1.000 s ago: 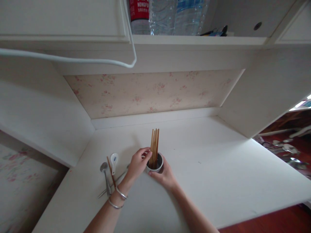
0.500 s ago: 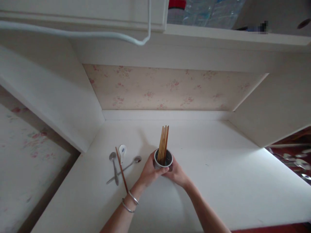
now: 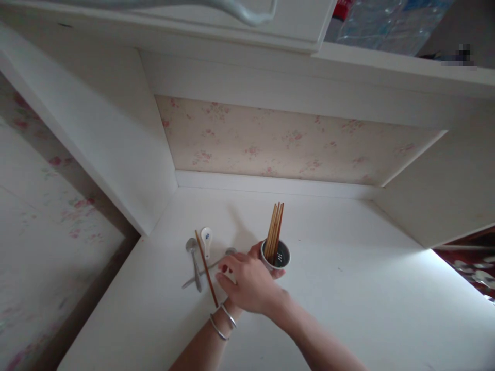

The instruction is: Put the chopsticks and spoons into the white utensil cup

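A round utensil cup (image 3: pixel 285 256) with a pale rim and holes in its base holds several wooden chopsticks (image 3: pixel 275 232). My left hand (image 3: pixel 256 250) is wrapped round this cup, largely hidden behind my right hand. My right hand (image 3: pixel 251 282) crosses over my left wrist, fingers apart and curved, holding nothing. Just left of its fingertips lie a single brown chopstick (image 3: pixel 205 265) and a long-handled metal spoon (image 3: pixel 188 283), its bowl partly covered. A second metal spoon (image 3: pixel 195 265) rests across that handle. Behind them is a white soup spoon (image 3: pixel 207 239) with a blue mark.
Everything lies on a white counter (image 3: pixel 340 304). White side panels flank it, with flowered wallpaper (image 3: pixel 270 141) behind. Overhead, a shelf (image 3: pixel 386 59) holds clear plastic bottles (image 3: pixel 379 26), and a white cable (image 3: pixel 232 10) hangs by the cupboard door.
My right hand has let go of the cup and moved left across my left wrist. My left hand keeps the cup. The view has shifted and tilted.
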Demonstrator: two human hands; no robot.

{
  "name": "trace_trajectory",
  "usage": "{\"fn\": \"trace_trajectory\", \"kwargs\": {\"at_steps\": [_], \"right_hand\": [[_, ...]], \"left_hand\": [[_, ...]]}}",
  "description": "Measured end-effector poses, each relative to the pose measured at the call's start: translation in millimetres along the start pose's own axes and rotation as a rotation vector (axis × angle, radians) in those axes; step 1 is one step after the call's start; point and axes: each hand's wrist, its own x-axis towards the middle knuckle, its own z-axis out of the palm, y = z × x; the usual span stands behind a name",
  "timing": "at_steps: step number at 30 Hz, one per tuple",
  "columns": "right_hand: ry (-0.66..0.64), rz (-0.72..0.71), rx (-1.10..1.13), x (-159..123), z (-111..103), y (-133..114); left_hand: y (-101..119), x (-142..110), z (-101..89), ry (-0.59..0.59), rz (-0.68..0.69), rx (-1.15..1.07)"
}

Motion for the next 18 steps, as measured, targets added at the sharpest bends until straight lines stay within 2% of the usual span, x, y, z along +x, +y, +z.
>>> {"fn": "trace_trajectory", "kwargs": {"at_steps": [2,4,9,13,16,18], "right_hand": [[-0.185,0.013,-0.187,20.2,22.1,-8.4],[-0.296,0.016,-0.278,36.2,43.6,-10.7],[-0.335,0.029,-0.312,55.2,78.3,-9.5],[-0.312,0.051,-0.288,54.4,80.4,-9.3],[-0.290,0.043,-0.262,50.1,66.8,-12.2],[-0.228,0.034,-0.201,45.8,52.4,-15.8]], "left_hand": [[-6.3,2.6,1.3,-0.047,-0.007,0.000],[-13.1,6.6,5.3,-0.114,0.026,-0.066],[-25.1,12.3,13.1,-0.167,0.058,-0.216],[-24.9,11.5,12.4,-0.154,0.074,-0.259],[-17.6,10.2,8.5,-0.134,0.065,-0.234],[-10.7,9.1,4.2,-0.130,0.048,-0.171]]}}
